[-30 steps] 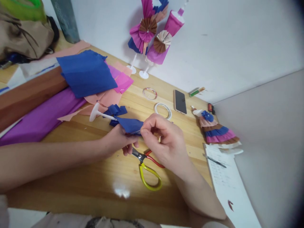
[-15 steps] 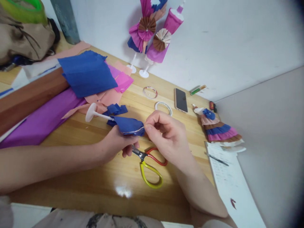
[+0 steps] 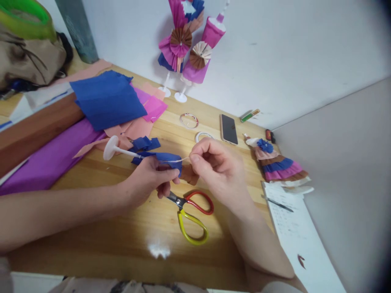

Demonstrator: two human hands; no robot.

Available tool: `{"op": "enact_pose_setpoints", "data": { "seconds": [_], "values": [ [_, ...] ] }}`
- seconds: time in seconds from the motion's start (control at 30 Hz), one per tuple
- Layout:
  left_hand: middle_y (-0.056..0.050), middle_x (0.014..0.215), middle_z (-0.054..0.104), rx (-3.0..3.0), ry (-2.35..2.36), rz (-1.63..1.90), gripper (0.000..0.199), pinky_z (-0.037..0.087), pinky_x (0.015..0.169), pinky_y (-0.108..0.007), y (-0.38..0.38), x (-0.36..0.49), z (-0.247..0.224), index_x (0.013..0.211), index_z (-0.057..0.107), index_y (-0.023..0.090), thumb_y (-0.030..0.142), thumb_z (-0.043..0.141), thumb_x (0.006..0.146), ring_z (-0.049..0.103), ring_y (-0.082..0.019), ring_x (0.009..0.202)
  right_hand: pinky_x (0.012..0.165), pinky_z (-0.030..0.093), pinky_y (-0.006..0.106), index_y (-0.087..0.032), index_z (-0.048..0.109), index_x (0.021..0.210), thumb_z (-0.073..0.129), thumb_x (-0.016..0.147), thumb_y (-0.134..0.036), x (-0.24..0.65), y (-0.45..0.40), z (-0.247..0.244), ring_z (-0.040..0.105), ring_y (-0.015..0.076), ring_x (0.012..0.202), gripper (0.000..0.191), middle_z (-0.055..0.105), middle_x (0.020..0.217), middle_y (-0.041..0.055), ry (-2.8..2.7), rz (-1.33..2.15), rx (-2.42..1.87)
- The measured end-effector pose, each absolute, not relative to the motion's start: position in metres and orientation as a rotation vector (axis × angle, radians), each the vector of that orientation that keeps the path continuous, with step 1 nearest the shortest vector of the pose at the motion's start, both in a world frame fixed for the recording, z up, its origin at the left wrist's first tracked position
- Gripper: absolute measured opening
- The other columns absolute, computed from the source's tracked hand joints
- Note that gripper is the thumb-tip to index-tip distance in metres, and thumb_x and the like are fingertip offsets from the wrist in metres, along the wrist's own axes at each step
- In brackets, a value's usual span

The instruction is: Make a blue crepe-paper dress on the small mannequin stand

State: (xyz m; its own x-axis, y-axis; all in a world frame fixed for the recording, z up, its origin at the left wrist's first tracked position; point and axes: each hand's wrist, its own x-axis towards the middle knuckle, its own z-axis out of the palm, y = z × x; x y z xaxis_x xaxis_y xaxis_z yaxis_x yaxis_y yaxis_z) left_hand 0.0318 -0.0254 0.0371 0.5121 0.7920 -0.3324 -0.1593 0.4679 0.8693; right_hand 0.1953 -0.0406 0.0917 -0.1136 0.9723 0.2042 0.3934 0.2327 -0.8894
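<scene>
Over my remote feed, the right hand (image 3: 215,171) pinched a thin strip (image 3: 185,158), while the left hand (image 3: 148,178) clasped the blue paper (image 3: 169,157) on the white stand (image 3: 113,148), beyond the scissors (image 3: 179,202). I saw the stand's long axis roughly follow the strip, its base nearer the left hand.

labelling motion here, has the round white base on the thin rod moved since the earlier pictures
Yes: the round white base has shifted toward the picture's left, farther from the rectangular black-screened phone.

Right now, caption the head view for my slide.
Left hand grips blue paper; right hand pinches a thin pale strip.
</scene>
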Motion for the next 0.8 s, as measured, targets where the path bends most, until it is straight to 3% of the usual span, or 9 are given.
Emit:
{"op": "enact_pose_setpoints", "data": {
  "seconds": [0.47,0.8],
  "values": [
    [0.002,0.051,0.059,0.915,0.928,0.701,0.023,0.033,0.032,-0.015,-0.034,0.024,0.056,0.059,0.061,0.014,0.030,0.073,0.068,0.045,-0.004,0.033,0.048,0.037,0.024,-0.021,0.054,0.072,0.058,0.085,-0.017,0.194,-0.043,0.093,0.046,0.0095,0.055,0.014,0.050,0.065,-0.0037,-1.620,0.837,-1.295],
    [0.002,0.050,0.060,0.887,0.937,0.740,0.017,0.032,0.032,-0.014,-0.033,0.026,0.055,0.057,0.062,0.014,0.024,0.072,0.067,0.046,-0.004,0.033,0.048,0.038,0.024,-0.022,0.054,0.072,0.058,0.085,-0.021,0.194,-0.042,0.092,0.048,0.0107,0.057,0.014,0.051,0.065,-0.0024,-1.637,0.863,-1.313]
  ]
}}
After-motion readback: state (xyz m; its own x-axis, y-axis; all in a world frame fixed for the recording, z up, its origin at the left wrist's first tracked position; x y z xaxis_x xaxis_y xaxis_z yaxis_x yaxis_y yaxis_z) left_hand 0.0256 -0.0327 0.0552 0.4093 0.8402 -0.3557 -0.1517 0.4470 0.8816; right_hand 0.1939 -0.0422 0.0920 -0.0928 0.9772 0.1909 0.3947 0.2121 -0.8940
